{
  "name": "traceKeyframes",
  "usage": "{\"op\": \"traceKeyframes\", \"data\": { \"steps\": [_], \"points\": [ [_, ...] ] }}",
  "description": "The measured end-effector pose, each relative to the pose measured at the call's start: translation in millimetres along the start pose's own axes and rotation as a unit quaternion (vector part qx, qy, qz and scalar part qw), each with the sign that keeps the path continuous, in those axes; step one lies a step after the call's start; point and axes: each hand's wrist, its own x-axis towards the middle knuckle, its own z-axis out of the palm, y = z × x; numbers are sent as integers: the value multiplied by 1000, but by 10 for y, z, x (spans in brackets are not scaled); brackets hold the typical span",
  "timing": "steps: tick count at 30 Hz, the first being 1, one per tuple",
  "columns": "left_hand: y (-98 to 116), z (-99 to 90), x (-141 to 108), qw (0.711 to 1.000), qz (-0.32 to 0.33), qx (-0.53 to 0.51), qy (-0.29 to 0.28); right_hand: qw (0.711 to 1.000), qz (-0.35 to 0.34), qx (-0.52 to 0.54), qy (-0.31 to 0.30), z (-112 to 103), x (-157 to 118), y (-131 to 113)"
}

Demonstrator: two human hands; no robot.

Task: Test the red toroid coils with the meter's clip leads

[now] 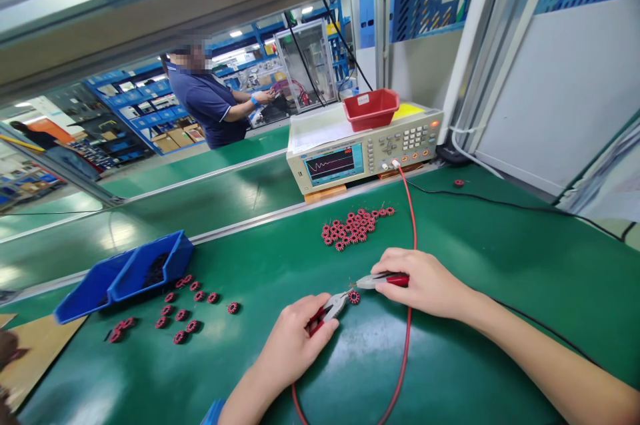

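My left hand (287,341) is closed around a plier-shaped test clip (336,305) with red handles. In my right hand (425,283) is a second clip (370,281), also grey-jawed with a red grip. Between the two tips lies a small ring coil (354,297) wound in red, its thin leads near the jaws. I cannot tell whether both jaws grip the leads. A red cable (413,225) runs from the tester (367,148) past my right hand and loops toward my left.
A pile of red ring coils (350,228) lies beyond my hands. More coils (182,315) are scattered near blue bins (150,271) at left. A red tray (371,110) rests on the tester. Another person (207,101) stands behind; part of somebody's hand (7,350) shows at the left edge.
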Motion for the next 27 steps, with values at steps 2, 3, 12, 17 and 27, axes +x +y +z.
{"op": "traceKeyframes", "data": {
  "steps": [2,3,12,17,27],
  "points": [
    [-4,3,-2,1000,0,-2,0,1000,0,2,-2,-4,1,-2],
    [-7,5,-3,1000,0,-2,0,1000,0,2,-4,-5,2,-3],
    [-23,27,-8,1000,3,3,-2,1000,4,10,7,19,13,15],
    [-25,18,-4,1000,2,7,-2,999,36,-1,24,40,37,2],
    [-24,25,-18,1000,5,9,1,999,38,-7,10,88,42,32]
  ]
}}
